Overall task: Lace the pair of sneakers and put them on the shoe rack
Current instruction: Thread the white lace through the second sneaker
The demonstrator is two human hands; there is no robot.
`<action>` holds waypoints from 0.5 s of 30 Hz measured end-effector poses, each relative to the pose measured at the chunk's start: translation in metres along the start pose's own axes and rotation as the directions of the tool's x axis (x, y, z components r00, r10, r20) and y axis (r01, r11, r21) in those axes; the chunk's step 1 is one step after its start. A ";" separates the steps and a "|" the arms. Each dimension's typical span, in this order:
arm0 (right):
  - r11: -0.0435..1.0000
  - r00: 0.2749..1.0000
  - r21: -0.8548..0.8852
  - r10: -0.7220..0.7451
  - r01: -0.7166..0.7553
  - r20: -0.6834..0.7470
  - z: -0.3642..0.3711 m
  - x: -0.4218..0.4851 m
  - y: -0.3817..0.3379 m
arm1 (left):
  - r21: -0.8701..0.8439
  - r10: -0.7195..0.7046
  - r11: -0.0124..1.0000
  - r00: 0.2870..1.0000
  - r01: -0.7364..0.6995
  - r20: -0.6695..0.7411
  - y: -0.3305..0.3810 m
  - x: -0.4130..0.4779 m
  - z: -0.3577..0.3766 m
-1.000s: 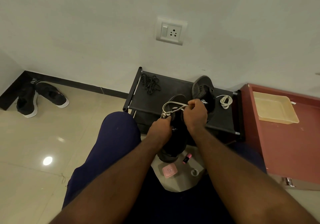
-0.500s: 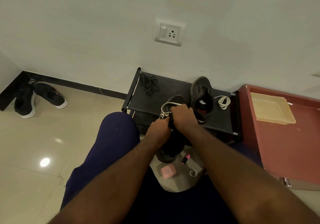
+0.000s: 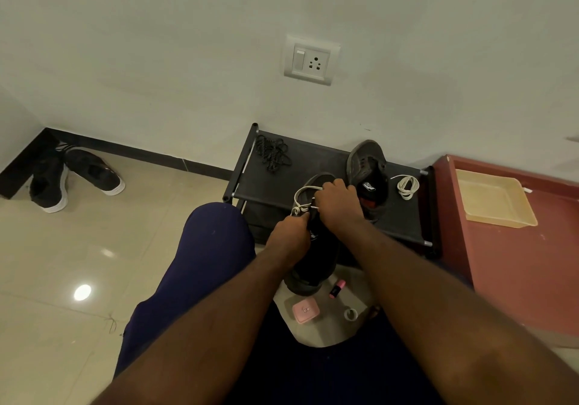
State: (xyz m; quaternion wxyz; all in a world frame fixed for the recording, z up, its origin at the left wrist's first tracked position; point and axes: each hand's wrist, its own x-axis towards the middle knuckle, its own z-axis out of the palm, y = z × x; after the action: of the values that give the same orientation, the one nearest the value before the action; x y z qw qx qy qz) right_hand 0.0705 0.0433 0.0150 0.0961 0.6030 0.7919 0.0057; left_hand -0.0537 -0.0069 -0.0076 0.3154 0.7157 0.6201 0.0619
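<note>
spare shoes [image 3: 78, 179]: black pair on the floor, left edge of frame.
shoe rack [image 3: 266, 185]: centre, against the wall; a black lace [image 3: 272, 154] is bundled on its top.
left grip [image 3: 289, 232]: clenched, pinching the white lace [image 3: 302, 198].
sneaker [image 3: 313, 263]: dark, below both hands, in front of the rack.
right grip [image 3: 338, 204]: curled round the same lace, just right of the left.
second sneaker [image 3: 366, 169]: on the rack top, beside a coiled lace [image 3: 407, 187].
</note>
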 end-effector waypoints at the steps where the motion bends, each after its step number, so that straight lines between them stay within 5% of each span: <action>1: 0.997 0.999 0.067 0.026 -0.023 -0.036 0.000 -0.001 0.002 | 0.004 -0.006 1.000 1.000 0.006 -0.001 0.000 0.000 0.000; 3: 0.912 0.959 0.384 0.226 -0.148 -0.169 0.006 -0.004 0.005 | 0.015 -0.010 1.000 1.000 0.011 -0.018 0.000 0.000 -0.001; 5: 0.521 0.833 0.814 0.546 -0.257 -0.086 0.010 -0.011 0.004 | 0.020 -0.001 1.000 0.999 0.001 -0.044 0.002 0.000 -0.002; 7: 0.112 0.733 0.958 0.669 -0.263 0.123 0.011 -0.021 0.000 | 0.004 0.004 1.000 0.998 -0.004 -0.060 0.003 -0.001 -0.002; 8: 0.019 0.716 0.966 0.675 -0.257 0.177 0.012 -0.025 -0.001 | -0.006 0.006 1.000 0.998 -0.007 -0.060 0.002 -0.002 -0.001; 11: -0.013 0.736 0.969 0.648 -0.245 0.195 0.014 -0.029 0.001 | -0.020 0.005 1.000 0.998 -0.007 -0.055 0.002 -0.003 0.000; 15: 0.477 0.862 0.826 0.507 -0.301 0.021 0.015 -0.027 0.008 | 0.008 -0.011 1.000 1.000 0.011 -0.019 0.002 -0.003 -0.001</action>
State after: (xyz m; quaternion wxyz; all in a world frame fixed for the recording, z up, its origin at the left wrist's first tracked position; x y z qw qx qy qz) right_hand 0.0871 0.0182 0.0055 -0.2827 0.7442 0.5452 -0.2625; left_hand -0.0531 -0.0092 -0.0054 0.3070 0.7131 0.6270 0.0643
